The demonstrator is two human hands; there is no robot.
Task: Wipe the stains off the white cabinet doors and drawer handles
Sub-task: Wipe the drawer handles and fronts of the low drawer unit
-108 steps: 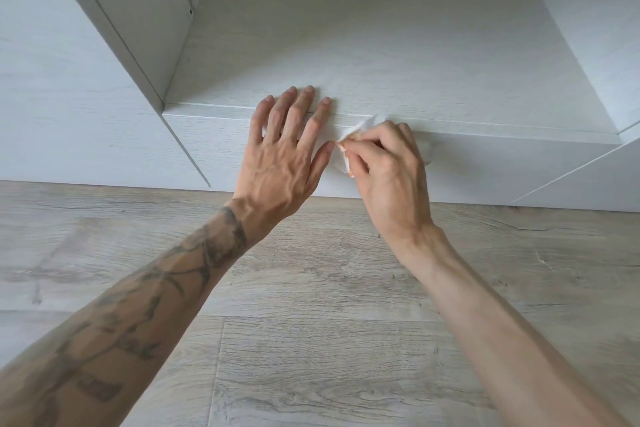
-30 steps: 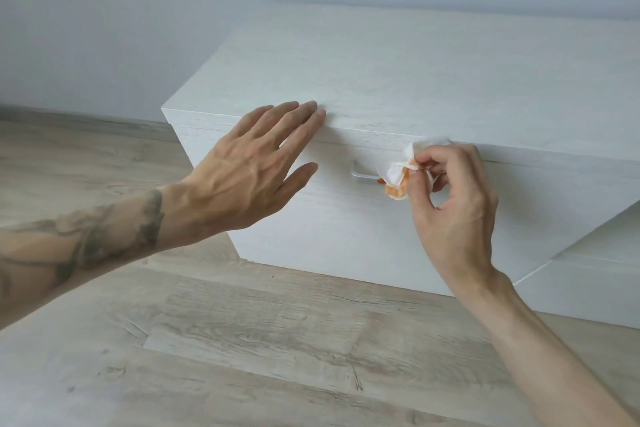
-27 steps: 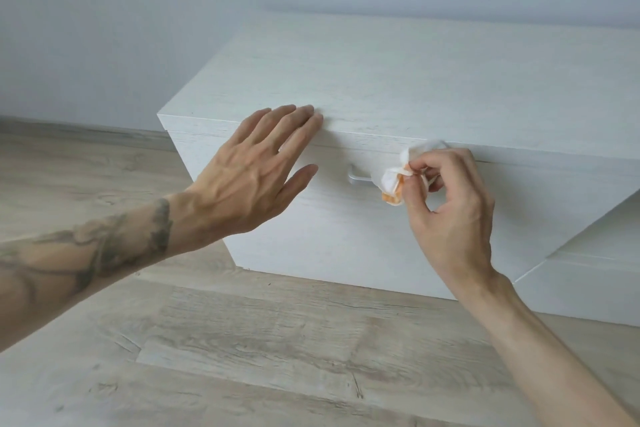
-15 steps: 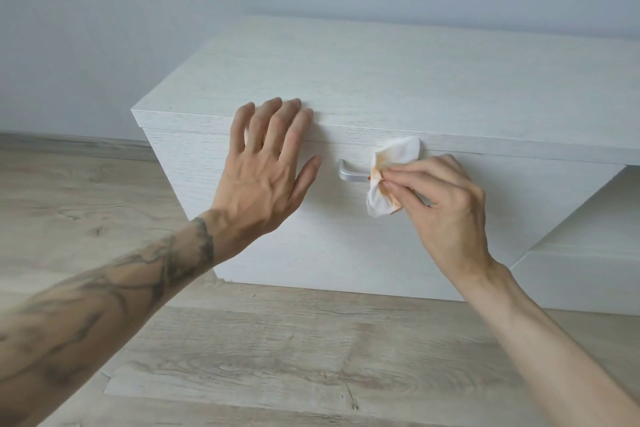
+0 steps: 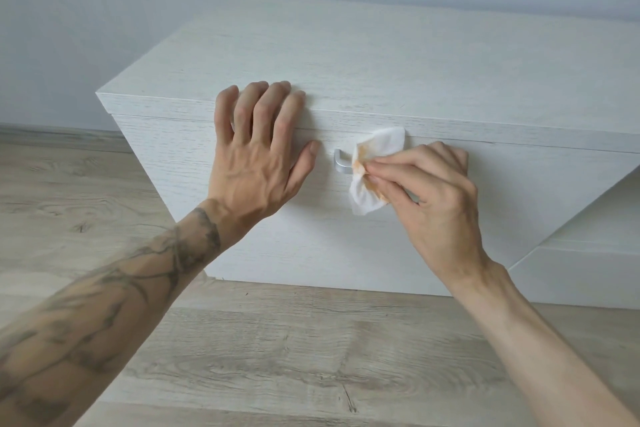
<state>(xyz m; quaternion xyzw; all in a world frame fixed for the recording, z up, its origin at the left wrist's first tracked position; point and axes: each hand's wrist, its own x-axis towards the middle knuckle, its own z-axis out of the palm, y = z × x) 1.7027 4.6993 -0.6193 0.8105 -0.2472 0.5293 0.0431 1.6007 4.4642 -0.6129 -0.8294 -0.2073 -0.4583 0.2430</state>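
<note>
A low white cabinet (image 5: 398,55) stands against the wall, its drawer front (image 5: 346,239) facing me. A silver drawer handle (image 5: 341,163) sticks out near the top of the front. My right hand (image 5: 433,194) pinches a white wipe (image 5: 375,166) smeared with orange stains and holds it against the handle, hiding the handle's right part. My left hand (image 5: 256,152) lies flat with straight fingers over the cabinet's top front edge, just left of the handle.
Light wood-look floor (image 5: 277,357) spreads in front of the cabinet and to its left. A lower white unit (image 5: 585,274) adjoins the cabinet at the right. A pale grey wall (image 5: 104,10) rises behind.
The view has come closer and shifted right. My left hand has turned more upright on the cabinet's edge. My right hand has kept the wipe on the handle, and more of the wipe hangs below the fingers.
</note>
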